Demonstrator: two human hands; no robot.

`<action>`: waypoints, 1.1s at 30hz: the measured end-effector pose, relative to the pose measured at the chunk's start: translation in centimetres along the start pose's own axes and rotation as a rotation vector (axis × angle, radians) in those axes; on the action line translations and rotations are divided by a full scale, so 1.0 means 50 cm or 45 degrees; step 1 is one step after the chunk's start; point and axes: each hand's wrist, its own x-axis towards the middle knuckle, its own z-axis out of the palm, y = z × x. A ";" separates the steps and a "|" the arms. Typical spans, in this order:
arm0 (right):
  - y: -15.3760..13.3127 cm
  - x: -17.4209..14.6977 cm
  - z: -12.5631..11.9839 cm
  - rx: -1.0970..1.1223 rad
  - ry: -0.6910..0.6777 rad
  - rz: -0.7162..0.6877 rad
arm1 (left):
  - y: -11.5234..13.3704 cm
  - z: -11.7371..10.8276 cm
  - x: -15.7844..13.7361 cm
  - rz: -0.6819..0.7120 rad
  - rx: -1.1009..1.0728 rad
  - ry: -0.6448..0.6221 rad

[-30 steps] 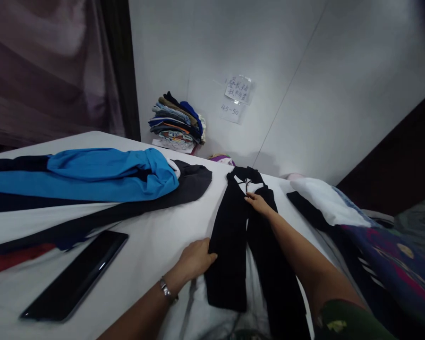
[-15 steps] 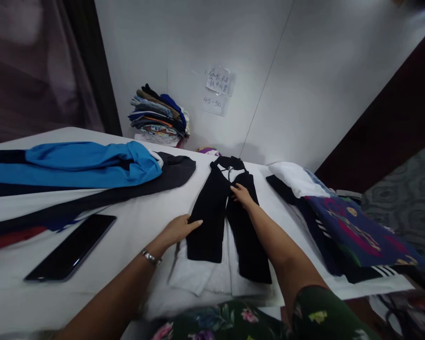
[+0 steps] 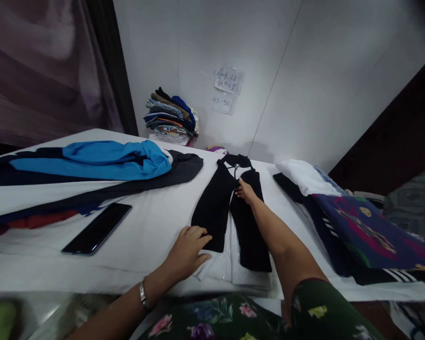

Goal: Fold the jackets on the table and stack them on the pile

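- One white worktop (image 3: 163, 203) carries one black garment (image 3: 212, 212), laid mid-length between the left and right ends, its collar at the far edge and its two black lengths running toward the near edge.
- White cloth (image 3: 217, 268) shows below those lengths, by the near edge.
- Two hands: the left hand (image 3: 187, 248) is loosely spread, fingertips on the end of the left black length, thumb apart, gripping nothing.
- The right hand (image 3: 247, 192) bends its fingers at the neckline; at this size I cannot tell whether they pinch the fabric or merely rest there.
- One phone (image 3: 97, 229) lies left of the garment, toward the near edge.
- One blue garment (image 3: 127, 163) lies along the far left edge.
- One patterned piece (image 3: 371, 231) lies toward the right end.
- Two paper notes (image 3: 226, 89) are on the wall (image 3: 198, 38).
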 end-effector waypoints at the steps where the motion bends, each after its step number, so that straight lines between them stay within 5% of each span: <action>1: 0.000 -0.001 -0.003 0.008 -0.015 0.014 | 0.002 0.002 0.003 0.004 0.011 -0.034; 13: -0.011 0.005 0.005 -0.252 0.088 0.004 | -0.009 -0.041 0.007 0.135 -0.178 0.022; 19: 0.009 0.020 0.006 -0.515 0.244 -0.137 | -0.019 -0.027 -0.022 0.114 -0.141 -0.203; 26: -0.021 -0.016 -0.004 -0.782 0.268 -0.400 | -0.011 -0.011 -0.034 0.095 -0.165 -0.147; 30: 0.007 -0.047 0.024 -0.904 -0.009 -0.601 | -0.017 0.008 -0.043 0.094 -0.154 -0.094; 33: 0.034 -0.057 0.032 -0.917 -0.183 -0.546 | -0.025 0.021 -0.053 0.114 -0.141 -0.077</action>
